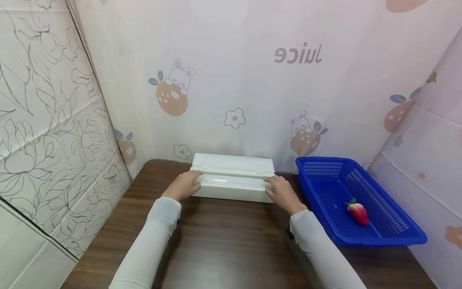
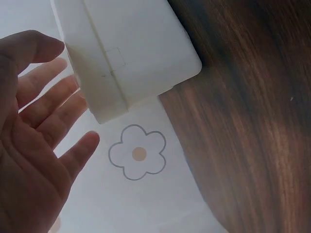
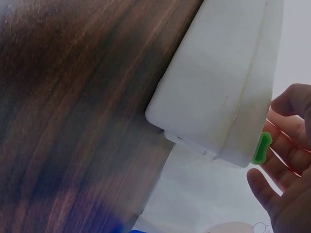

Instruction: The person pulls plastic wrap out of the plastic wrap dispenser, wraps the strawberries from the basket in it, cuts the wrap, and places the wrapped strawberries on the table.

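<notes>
Well, white box (image 1: pixel 234 193) btwn left hand (image 1: pixel 183 186) & right hand (image 1: pixel 284 193), mid-frame

From where I'm standing, the box lies lengthwise L to R near the back edge of the dark wood table (image 1: pixel 231 237), just below the centre of the frame. A white panel (image 1: pixel 234 161) runs along its back.

Left hand's at the box's L end: part-open, fingers apart & gently bent, tips at the edge, no firm grip showing. Right hand matches at the R end, also part-open, fingers loosely bent, tips at the edge. Can't really tell, tho, if any fingertips have a bit of thin film; too pale there. In the R wrist view a small green piece (image 3: pixel 261 148) sits at the box's lower R corner, right by the fingers. Both wrist views show a seam along the box & its rounded corner.

White sleeves (image 1: pixel 146 245) come up from the bottom of the frame, one per arm.

Over at the R of the frame, apart from the box: a blue plastic basket (image 1: pixel 379 241) w/ mesh sides, & one strawberry (image 1: pixel 358 213) lying inside, leafy end toward upper L.

Backdrop (image 1: pixel 238 88) up top has bunny & fruit prints, + "Juice" in mirror writing, upper R. Wall panel (image 1: pixel 39 120) at far L: b&w flower line drawings.
</notes>
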`<state>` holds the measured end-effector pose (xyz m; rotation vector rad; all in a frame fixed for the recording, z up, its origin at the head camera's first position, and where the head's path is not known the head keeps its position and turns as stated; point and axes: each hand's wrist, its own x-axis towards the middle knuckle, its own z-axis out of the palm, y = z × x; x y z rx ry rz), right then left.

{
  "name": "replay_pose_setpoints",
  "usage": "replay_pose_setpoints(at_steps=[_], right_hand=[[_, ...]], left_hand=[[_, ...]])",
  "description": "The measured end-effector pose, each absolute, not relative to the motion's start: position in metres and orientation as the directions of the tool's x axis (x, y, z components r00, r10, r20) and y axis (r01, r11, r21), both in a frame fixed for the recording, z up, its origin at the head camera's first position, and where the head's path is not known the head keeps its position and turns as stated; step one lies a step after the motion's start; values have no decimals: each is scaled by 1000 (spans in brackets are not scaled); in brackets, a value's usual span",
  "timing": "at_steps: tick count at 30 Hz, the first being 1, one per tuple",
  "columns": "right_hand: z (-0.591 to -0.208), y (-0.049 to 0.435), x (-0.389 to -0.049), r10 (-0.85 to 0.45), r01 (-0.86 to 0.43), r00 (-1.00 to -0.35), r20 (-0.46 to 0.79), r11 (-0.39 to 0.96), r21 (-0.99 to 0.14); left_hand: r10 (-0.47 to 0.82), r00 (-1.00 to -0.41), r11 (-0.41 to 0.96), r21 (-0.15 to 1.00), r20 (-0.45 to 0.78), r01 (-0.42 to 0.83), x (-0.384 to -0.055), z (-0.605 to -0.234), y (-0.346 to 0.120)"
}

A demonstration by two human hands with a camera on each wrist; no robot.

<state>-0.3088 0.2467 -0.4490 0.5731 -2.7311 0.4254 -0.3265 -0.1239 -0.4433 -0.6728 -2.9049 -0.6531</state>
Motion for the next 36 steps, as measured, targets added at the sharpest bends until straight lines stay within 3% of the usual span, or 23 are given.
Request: replay_pose_setpoints(at_steps=[6,13,28,36], right_hand=[[-449,247,-312,-347,-430,-877,332,876,-220],[-450,246,-314,-359,-428,-889,285,872,-236],[-448,244,-319,-408,-480,-861,302,849,-220],[-452,243,-318,-407,-480,-852,330,858,-182]], left_hand=[[439,-891,828,332,117,451,-329,-439,-120],[463,-876,836,264,131,481,-329,-439,-121],[437,-879,772,423,189,475,-339,-443,-128],[448,-865,773,388,226,502,-345,-447,-123]])
